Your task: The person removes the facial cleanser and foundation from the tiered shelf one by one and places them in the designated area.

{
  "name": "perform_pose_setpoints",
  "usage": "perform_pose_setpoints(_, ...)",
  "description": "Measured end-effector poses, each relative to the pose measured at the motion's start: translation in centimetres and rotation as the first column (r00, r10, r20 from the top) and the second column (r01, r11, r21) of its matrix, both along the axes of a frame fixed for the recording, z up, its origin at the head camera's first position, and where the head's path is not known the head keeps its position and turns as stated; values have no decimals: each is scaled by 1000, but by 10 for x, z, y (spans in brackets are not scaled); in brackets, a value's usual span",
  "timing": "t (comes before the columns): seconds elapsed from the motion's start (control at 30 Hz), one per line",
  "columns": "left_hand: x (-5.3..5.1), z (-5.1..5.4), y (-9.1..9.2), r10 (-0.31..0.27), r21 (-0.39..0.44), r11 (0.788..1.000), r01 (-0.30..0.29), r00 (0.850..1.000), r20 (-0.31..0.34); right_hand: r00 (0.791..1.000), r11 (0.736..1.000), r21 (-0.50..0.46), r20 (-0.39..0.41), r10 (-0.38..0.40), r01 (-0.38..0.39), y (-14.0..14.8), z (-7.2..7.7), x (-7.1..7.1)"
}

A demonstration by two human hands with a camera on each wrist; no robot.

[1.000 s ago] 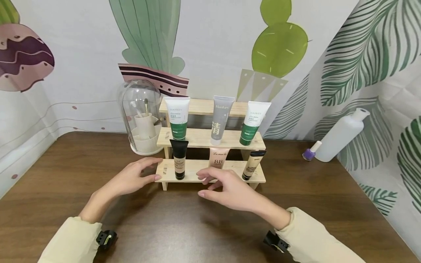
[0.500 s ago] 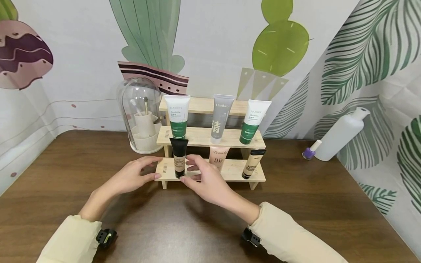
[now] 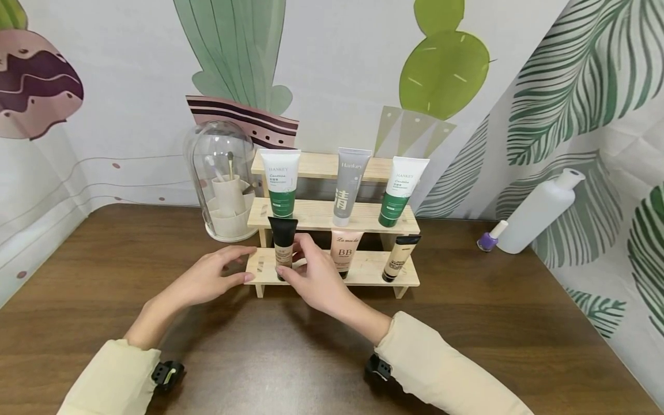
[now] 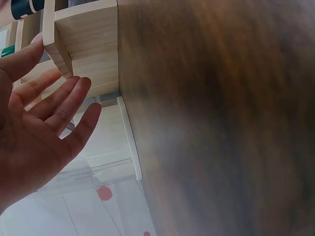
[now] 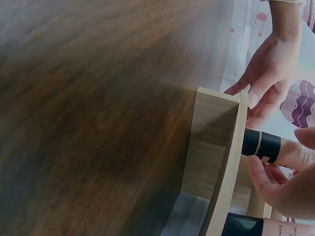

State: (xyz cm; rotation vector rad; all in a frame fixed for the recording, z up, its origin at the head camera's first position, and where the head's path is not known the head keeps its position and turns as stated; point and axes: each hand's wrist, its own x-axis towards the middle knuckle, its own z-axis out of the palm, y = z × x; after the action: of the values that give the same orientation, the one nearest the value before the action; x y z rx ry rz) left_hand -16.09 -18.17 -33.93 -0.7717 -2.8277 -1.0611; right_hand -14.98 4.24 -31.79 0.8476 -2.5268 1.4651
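On the lower shelf of the wooden stepped stand [image 3: 316,278], a black-and-beige cosmetic tube [image 3: 283,233] stands cap down at the left end. My right hand [image 3: 317,279] pinches it, thumb on the front and fingers at its right side; the right wrist view also shows the tube [image 5: 270,146] between thumb and fingers. My left hand [image 3: 210,279] touches the left end of that shelf with thumb and fingertips, its fingers fairly straight in the left wrist view. Also on this shelf are a pink BB tube [image 3: 344,252] and a gold-and-black tube [image 3: 400,258].
On the middle shelf stand two white-and-green tubes [image 3: 280,181] [image 3: 402,190] around a grey tube [image 3: 350,184]. A clear dome [image 3: 220,173] with brushes is behind at left. A purple nail polish bottle [image 3: 487,242] and a white bottle [image 3: 539,213] stand at right.
My right hand has moved left from in front of the pink BB tube to the black-and-beige cosmetic tube and taken hold of it. The left hand has stayed at the shelf's end.
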Motion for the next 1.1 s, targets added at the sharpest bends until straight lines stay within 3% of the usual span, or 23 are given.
perform_pose_setpoints(0.4,-1,-2,-1,3,-1,1000,-3,1000,8,999,1000,5,-43,-17,17,-1,-1,-1)
perform_pose_setpoints(0.83,-1,-3,-2,-14,8,1000,14,1000,12,993,996,3,-83,90,-90,13,5,10)
perform_pose_setpoints(1.1,0,-3,-1,-13,0,1000,13,1000,12,982,981,47,-12,187,-186,36,11,19)
